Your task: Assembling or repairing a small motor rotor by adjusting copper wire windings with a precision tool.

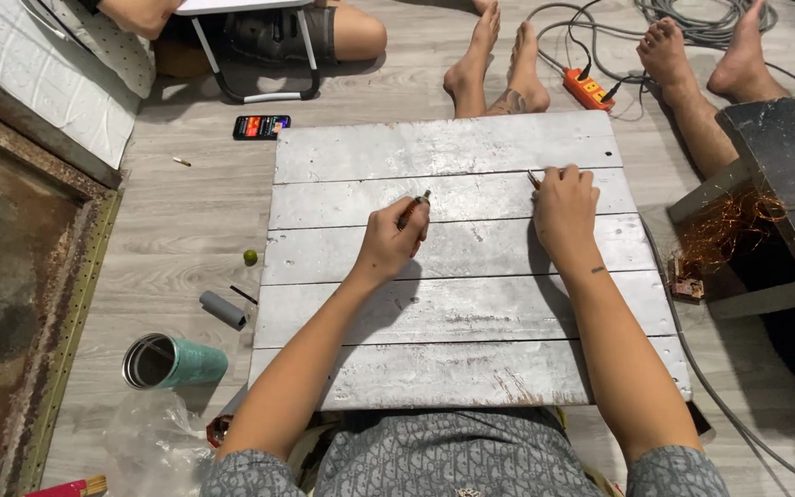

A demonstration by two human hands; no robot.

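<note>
While the left hand (390,241) pinches a slim, light, rigid tool (413,209), the right hand (563,207) pinches another thin tool (535,179); grip mid-shaft.

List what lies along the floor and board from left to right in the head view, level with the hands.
Rusty metal frame → small green ball → left hand holding a small tool → right hand → tangle of copper wire → dark bench.
</note>
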